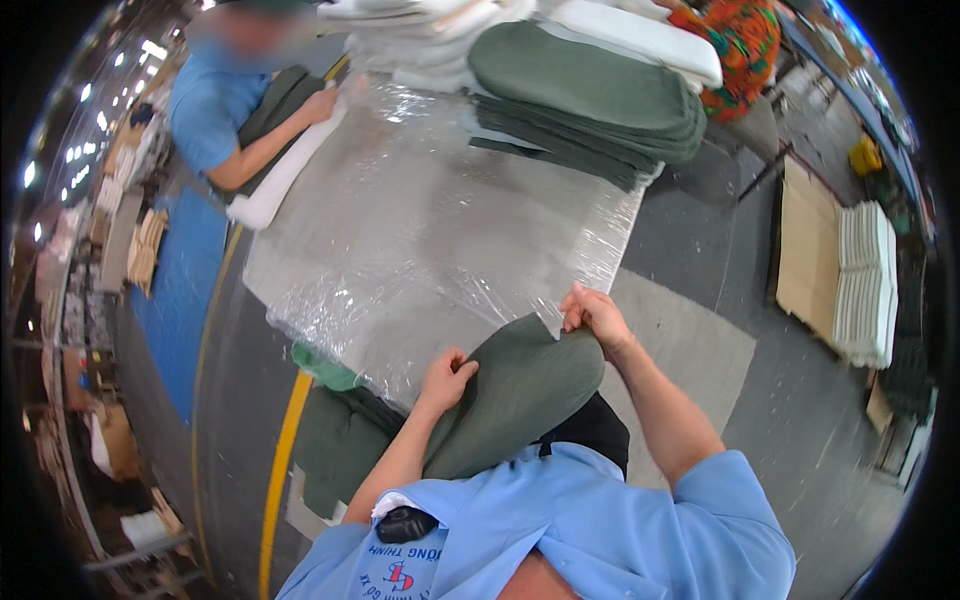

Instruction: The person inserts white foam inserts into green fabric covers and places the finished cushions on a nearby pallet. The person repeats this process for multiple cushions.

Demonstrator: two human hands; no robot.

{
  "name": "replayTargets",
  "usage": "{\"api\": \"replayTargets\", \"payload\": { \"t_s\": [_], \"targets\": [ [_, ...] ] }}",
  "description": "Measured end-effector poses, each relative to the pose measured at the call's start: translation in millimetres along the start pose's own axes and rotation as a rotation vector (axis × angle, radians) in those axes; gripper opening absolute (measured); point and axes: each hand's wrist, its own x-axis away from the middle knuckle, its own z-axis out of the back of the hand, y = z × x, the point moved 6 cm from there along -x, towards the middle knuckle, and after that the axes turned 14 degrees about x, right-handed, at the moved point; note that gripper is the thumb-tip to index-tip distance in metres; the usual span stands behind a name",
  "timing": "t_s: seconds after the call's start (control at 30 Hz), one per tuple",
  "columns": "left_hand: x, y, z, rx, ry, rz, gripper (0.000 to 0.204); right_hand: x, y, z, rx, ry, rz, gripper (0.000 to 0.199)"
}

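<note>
Gripping a dark green cushion cover (515,385) at two places: left hand (446,376) closed on a bunched fold near its middle, right hand (594,316) pinching the upper corner at the near edge of the counter (420,240). Cover lies half on the counter edge, half against the person's body. Risk, judged: the slick plastic wrap over the counter could let the fabric slide off toward the floor, or the wrap itself could snag and tear. Counter: large, film-covered, carrying stacked green cushions (590,100) and white foam pads (640,35) at the far end. A co-worker's hand (322,103) rests at the far-left corner. Room: grey workshop floor, yellow line (285,450), white stacked pads (865,280) at right.
</note>
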Motion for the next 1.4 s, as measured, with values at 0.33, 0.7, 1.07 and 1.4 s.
{"api": "replayTargets", "payload": {
  "t_s": [0.33,0.7,1.07,1.4],
  "targets": [
    [5.6,-2.2,10.0,-0.308,-0.13,0.208,0.047,-29.4,-20.4,-68.3,1.743,-0.495,-0.169,0.057],
    [33.7,-12.7,-6.7,-0.406,0.338,0.016,0.037,-17.4,-3.6,-67.0,1.667,-0.154,0.206,0.045],
    [66.8,-1.9,36.0,-0.459,0.18,-0.06,0.037,-39.2,-3.4,-62.2,1.504,-0.298,0.258,0.035],
    [85.6,-42.9,43.1,-0.383,0.413,0.072,0.032,-45.2,-3.5,-74.3,1.524,-0.27,0.444,0.031]
  ]
}}
